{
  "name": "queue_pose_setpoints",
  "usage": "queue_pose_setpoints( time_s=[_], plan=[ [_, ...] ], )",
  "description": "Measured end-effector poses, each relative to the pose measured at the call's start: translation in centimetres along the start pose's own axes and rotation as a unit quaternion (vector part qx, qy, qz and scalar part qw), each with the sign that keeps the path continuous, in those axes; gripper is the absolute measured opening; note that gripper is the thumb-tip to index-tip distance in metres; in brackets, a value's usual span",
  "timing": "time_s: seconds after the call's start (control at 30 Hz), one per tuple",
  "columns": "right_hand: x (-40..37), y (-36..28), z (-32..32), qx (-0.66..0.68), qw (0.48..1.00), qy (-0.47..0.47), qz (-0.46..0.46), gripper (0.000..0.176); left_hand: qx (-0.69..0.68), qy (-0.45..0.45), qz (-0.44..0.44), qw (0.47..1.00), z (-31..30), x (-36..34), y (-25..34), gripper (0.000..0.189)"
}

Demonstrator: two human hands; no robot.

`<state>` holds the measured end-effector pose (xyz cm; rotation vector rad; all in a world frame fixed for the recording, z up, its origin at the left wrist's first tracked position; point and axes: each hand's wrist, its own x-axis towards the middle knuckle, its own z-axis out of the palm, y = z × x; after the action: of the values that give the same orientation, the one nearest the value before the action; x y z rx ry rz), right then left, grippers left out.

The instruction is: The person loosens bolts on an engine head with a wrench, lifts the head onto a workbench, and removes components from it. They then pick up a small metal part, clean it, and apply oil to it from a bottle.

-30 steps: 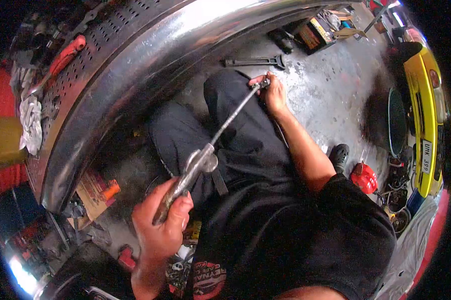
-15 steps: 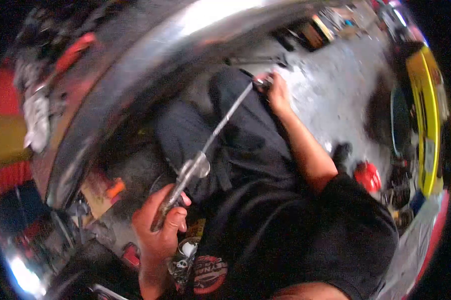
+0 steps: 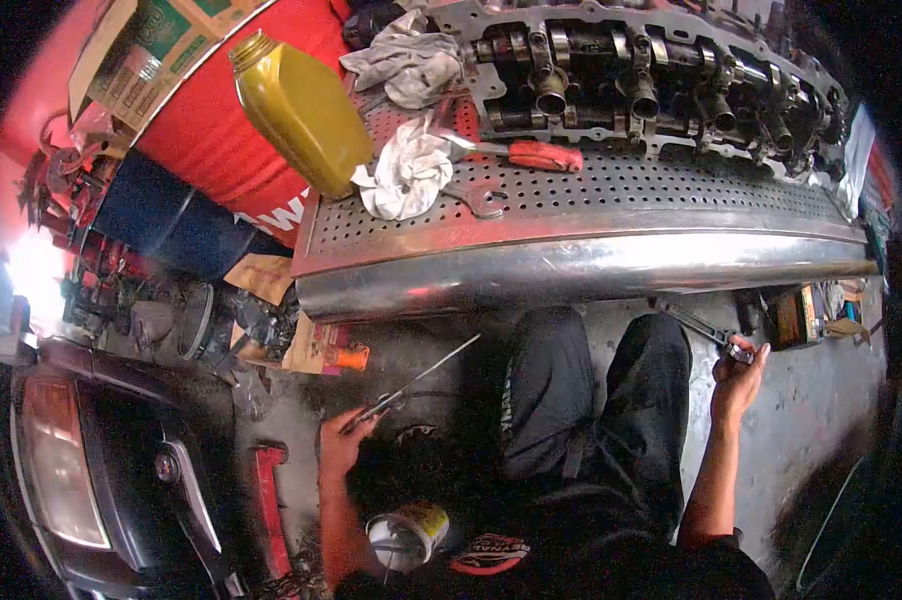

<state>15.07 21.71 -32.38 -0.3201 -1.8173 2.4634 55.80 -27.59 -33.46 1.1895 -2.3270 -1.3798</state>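
My left hand [image 3: 341,440] is closed around the handle end of a long slender metal tool [image 3: 426,374], its thin shaft slanting up to the right. The tool's tip ends in the air left of my knees. Off to the right, beside my knee, my right hand [image 3: 735,388] has its fingers curled around a small shiny metal part [image 3: 740,353], mostly hidden by the fingers. Above both hands runs the rounded edge of a perforated metal bench [image 3: 571,262], bearing an engine cylinder head [image 3: 661,128] with exposed camshafts.
White rags [image 3: 407,172], an open-end wrench [image 3: 483,203], a red-handled tool [image 3: 545,155] and a yellow-brown bottle [image 3: 296,105] lie on the bench. A bucket [image 3: 411,535] stands by my left forearm. A car front [image 3: 101,470] is at left; a red drum [image 3: 226,130] stands behind.
My view has swung up from my lap to the bench. The slender tool's tip, earlier at my right hand, is now away from it, and my hands are farther apart.
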Motion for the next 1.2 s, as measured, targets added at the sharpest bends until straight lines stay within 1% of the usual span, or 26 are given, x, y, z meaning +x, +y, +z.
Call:
queue_pose_setpoints(
  time_s=[0.07, 0.1, 0.13, 0.17, 0.2, 0.27, 0.37, 0.47, 0.5, 0.53, 0.57, 0.6, 0.63, 0.67, 0.7, 0.73, 0.77, 0.8, 0.83, 0.87, 0.9, 0.93, 0.97, 1.03, 1.1, 1.2],
  plan=[
    [-1.0, -0.1, 0.7, -0.018, 0.999, 0.034, 0.008, 0.064, 0.089, 0.062, 0.006, 0.994, 1.5, -0.6, -4.6, 0.038],
    [-1.4, -0.1, 1.0, -0.023, 0.998, 0.051, 0.010, 0.064, 0.114, 0.088, 0.050, 0.988, 3.5, -0.7, -8.0, 0.042],
    [-1.9, -0.1, 1.1, -0.026, 0.998, 0.042, 0.029, 0.066, 0.120, 0.076, 0.134, 0.981, 5.2, -1.0, -11.0, 0.038],
    [-2.1, -0.1, 1.6, -0.013, 0.999, 0.029, 0.040, 0.067, 0.227, 0.072, 0.142, 0.961, 7.9, -1.8, -11.7, 0.028],
    [-3.0, -0.2, 2.0, -0.001, 0.998, 0.023, 0.053, 0.067, 0.344, 0.005, 0.196, 0.918, 10.1, -1.9, -15.1, 0.027],
    [-5.0, -0.7, 3.0, -0.004, 0.997, 0.047, 0.069, 0.071, 0.494, 0.004, 0.178, 0.851, 14.3, -3.9, -15.1, 0.022],
    [-6.6, -2.8, 3.7, -0.020, 0.995, 0.019, 0.095, 0.073, 0.526, -0.047, 0.198, 0.826, 16.9, -6.8, -15.2, 0.023],
    [-7.3, -3.0, 3.7, -0.060, 0.995, 0.022, 0.070, 0.066, 0.471, -0.007, 0.208, 0.857, 18.7, -8.1, -18.3, 0.037],
    [-6.8, -2.5, 4.0, -0.013, 0.993, 0.071, 0.095, 0.064, 0.509, -0.064, 0.168, 0.842, 18.5, -8.4, -18.7, 0.041],
    [-6.9, -2.2, 4.3, -0.010, 0.992, 0.080, 0.093, 0.063, 0.544, -0.122, 0.128, 0.820, 17.9, -8.3, -18.0, 0.044],
    [-7.0, -2.2, 4.4, -0.009, 0.992, 0.093, 0.087, 0.063, 0.571, -0.182, 0.090, 0.795, 17.2, -7.9, -16.2, 0.048],
    [-6.9, -2.1, 4.2, 0.003, 0.993, 0.073, 0.091, 0.063, 0.534, -0.214, 0.020, 0.818, 16.4, -6.6, -14.4, 0.049],
    [-7.1, -1.9, 3.8, 0.013, 0.994, 0.053, 0.095, 0.062, 0.490, -0.247, -0.050, 0.835, 14.4, -4.2, -9.9, 0.050],
    [-7.0, -2.0, 3.5, 0.021, 0.994, 0.032, 0.098, 0.062, 0.441, -0.277, -0.119, 0.845, 12.3, -1.2, -6.1, 0.052],
    [-7.0, -2.5, 3.8, 0.008, 0.994, 0.033, 0.103, 0.064, 0.424, -0.287, -0.159, 0.844, 9.6, 2.4, -3.4, 0.050],
    [-7.3, -3.1, 4.4, -0.004, 0.993, 0.037, 0.108, 0.066, 0.472, -0.240, -0.110, 0.841, 5.9, 4.2, 3.8, 0.047],
    [-7.7, -3.4, 4.5, -0.016, 0.992, 0.042, 0.117, 0.067, 0.487, -0.037, -0.095, 0.867, 2.3, 3.0, 12.7, 0.037],
    [-7.5, -3.5, 4.3, -0.014, 0.989, 0.049, 0.137, 0.067, 0.422, 0.074, -0.005, 0.904, -1.6, 4.7, 14.3, 0.029],
    [-7.3, -3.6, 4.1, 0.027, 0.987, 0.016, 0.159, 0.066, 0.495, 0.106, 0.027, 0.862, -5.2, 4.7, 20.9, 0.025],
    [-7.1, -3.8, 3.7, 0.067, 0.981, -0.017, 0.180, 0.065, 0.467, 0.172, 0.130, 0.857, -8.5, 5.5, 24.1, 0.023],
    [-6.8, -4.1, 3.3, 0.107, 0.973, -0.048, 0.199, 0.064, 0.421, 0.274, 0.189, 0.844, -9.0, 4.2, 30.6, 0.020],
    [-6.7, -4.2, 3.4, 0.115, 0.972, -0.055, 0.196, 0.063, 0.369, 0.313, 0.233, 0.843, -9.6, 4.0, 35.1, 0.023],
    [-6.7, -4.5, 3.5, 0.121, 0.972, -0.054, 0.194, 0.063, 0.340, 0.310, 0.299, 0.836, -10.5, 5.3, 38.2, 0.034],
    [-6.9, -5.0, 3.4, 0.126, 0.972, -0.046, 0.195, 0.063, 0.404, 0.296, 0.332, 0.799, -11.3, 8.2, 43.8, 0.042],
    [-6.7, -5.0, 3.1, 0.122, 0.971, -0.041, 0.200, 0.063, 0.450, 0.243, 0.444, 0.736, -12.8, 13.6, 46.2, 0.050],
    [-6.7, -4.3, 2.1, 0.154, 0.967, -0.055, 0.197, 0.062, 0.438, 0.040, 0.373, 0.817, -13.4, 17.2, 48.0, 0.049]
  ],
)
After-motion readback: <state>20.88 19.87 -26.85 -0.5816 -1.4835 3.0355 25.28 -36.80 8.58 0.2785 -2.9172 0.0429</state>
